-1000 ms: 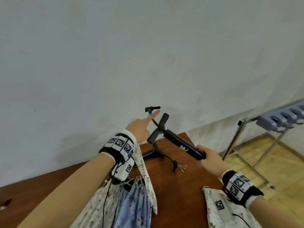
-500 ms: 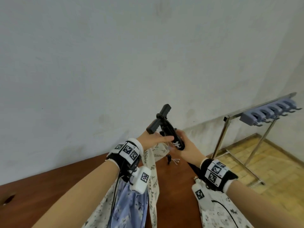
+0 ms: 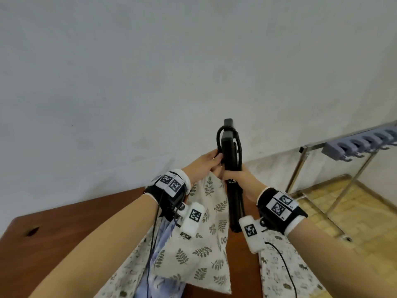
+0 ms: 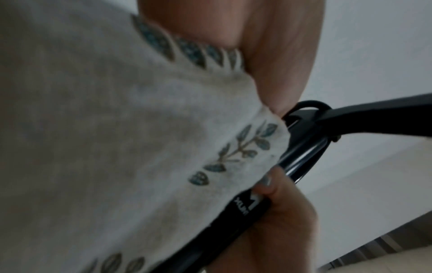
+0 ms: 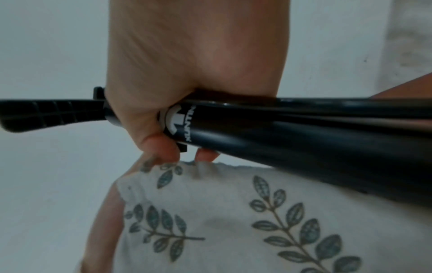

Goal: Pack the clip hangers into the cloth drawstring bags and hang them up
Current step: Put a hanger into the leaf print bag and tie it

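holding the rigid black folded hanger (image 3: pixel 233 168) upright above the bench (image 3: pixel 64 237), right hand (image 3: pixel 240 177) wrapped round its smooth barrel, left hand (image 3: pixel 206 164) pinching the limp leaf-print bag (image 3: pixel 199 239) mouth beside it; probably light, best gripped mid-barrel.

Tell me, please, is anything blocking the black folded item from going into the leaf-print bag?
No separate object does. The right hand grips the black item upright beside the leaf-print bag, whose top edge the left hand pinches. Whether the bag's mouth is open cannot be seen.

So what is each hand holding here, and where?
Right hand grips the black tool mid-shaft; left hand pinches the leaf-print bag at its top edge.
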`<state>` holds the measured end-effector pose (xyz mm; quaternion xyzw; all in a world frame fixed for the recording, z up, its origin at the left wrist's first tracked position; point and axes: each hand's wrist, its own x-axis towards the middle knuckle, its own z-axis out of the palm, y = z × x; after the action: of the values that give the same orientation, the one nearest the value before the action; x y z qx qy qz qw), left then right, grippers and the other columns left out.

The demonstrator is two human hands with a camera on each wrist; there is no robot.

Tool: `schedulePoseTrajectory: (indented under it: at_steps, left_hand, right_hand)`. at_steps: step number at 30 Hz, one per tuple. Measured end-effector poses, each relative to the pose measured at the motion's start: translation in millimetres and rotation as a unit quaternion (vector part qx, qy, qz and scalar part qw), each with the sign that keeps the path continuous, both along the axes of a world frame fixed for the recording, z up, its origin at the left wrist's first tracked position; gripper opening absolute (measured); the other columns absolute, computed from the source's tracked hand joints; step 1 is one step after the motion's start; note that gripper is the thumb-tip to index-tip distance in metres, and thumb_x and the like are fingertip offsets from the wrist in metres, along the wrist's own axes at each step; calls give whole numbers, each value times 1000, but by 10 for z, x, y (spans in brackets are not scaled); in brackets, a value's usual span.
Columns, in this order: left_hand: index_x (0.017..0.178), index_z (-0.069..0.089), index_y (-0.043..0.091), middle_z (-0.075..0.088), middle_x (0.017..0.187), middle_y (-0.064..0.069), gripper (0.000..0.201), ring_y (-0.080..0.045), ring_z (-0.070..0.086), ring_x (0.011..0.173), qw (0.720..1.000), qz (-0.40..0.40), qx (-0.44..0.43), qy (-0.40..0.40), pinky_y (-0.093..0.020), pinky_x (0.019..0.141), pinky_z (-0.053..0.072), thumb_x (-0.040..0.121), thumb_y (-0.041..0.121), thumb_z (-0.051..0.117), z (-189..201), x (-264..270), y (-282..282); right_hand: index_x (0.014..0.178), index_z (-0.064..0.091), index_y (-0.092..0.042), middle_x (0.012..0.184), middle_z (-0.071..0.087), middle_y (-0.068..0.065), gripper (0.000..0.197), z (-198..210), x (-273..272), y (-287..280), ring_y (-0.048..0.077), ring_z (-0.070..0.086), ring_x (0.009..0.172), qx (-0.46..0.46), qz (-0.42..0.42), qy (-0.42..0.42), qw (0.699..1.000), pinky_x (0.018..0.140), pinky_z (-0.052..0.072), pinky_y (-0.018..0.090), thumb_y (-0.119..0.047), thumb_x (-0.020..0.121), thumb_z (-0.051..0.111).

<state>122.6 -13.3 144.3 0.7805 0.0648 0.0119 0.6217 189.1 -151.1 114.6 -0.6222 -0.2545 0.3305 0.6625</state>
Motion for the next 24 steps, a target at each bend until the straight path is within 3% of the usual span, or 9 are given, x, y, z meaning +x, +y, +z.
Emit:
schedulePoseTrajectory:
  at_steps: [4, 9, 11, 13, 14, 17, 19, 21, 24]
  left_hand:
    - [125, 47, 24, 53, 64, -10, 26, -11, 50, 52, 1000, 6, 1, -4, -18, 54, 45, 104, 29, 32, -27, 29, 31]
    - [129, 44, 20, 55, 57, 7, 30, 0, 52, 47, 997, -17, 69, 38, -14, 54, 46, 102, 13, 36, -22, 7, 28]
    - [128, 46, 17, 60, 69, 4, 29, -2, 59, 59, 994, -7, 102, 38, -24, 73, 53, 102, 16, 35, -52, -18, 17]
    - [133, 42, 18, 67, 95, -9, 33, -18, 65, 85, 987, 19, 147, 55, -39, 93, 50, 103, 29, 33, -108, -40, 32]
    - [135, 40, 19, 65, 107, -14, 37, -24, 63, 94, 978, 39, 191, 79, -39, 92, 48, 102, 36, 34, -133, -60, 55]
    - [99, 54, 18, 61, 82, -3, 43, -22, 57, 74, 931, 13, 327, 159, -31, 66, 44, 89, 59, 49, -162, -144, 121]
    - [86, 61, 13, 60, 75, -5, 49, -25, 59, 72, 854, -84, 455, 237, -35, 67, 46, 81, 61, 61, -110, -183, 141]
    - [91, 61, 5, 61, 81, -8, 41, -25, 60, 79, 768, -130, 550, 301, -32, 70, 48, 84, 45, 66, -88, -207, 165]
    - [68, 44, 11, 45, 67, -3, 30, -15, 44, 61, 751, -103, 575, 308, -21, 50, 34, 90, 19, 62, -81, -217, 266]
  right_hand:
    - [79, 63, -7, 61, 61, 5, 15, 41, -43, 29, 20, 54, 54, 31, 3, 51, 998, 50, 47, 25, -5, 64, 60]
    - [93, 65, -4, 70, 69, 7, 16, -23, -81, 76, 19, 65, 63, 35, -12, 33, 999, 58, 53, 25, -17, 85, 71]
    - [102, 65, -3, 81, 72, 12, 24, -49, -50, 64, 23, 70, 72, 33, -29, 14, 999, 65, 55, 26, -14, 82, 74]
    - [107, 64, -3, 89, 73, 12, 30, -48, 17, 21, 23, 71, 81, 36, -48, -10, 998, 71, 55, 25, -12, 81, 75]
    - [106, 64, 0, 88, 72, 10, 30, -38, 60, -5, 22, 70, 83, 38, -67, -20, 997, 75, 54, 27, -11, 80, 75]
    - [95, 64, 0, 83, 67, 6, 21, 22, 211, -94, 18, 65, 79, 56, -133, -25, 989, 82, 49, 36, -3, 77, 74]
    - [90, 64, -5, 82, 65, 8, 22, 57, 283, -129, 20, 62, 78, 61, -141, -21, 988, 85, 49, 41, -4, 71, 74]
    - [90, 63, -7, 81, 65, 9, 24, 52, 311, -144, 23, 62, 80, 58, -127, -17, 990, 90, 50, 45, -7, 68, 73]
    - [90, 62, -3, 78, 64, 7, 16, -22, 310, -131, 24, 64, 79, 62, -118, -11, 991, 88, 53, 45, 1, 78, 70]
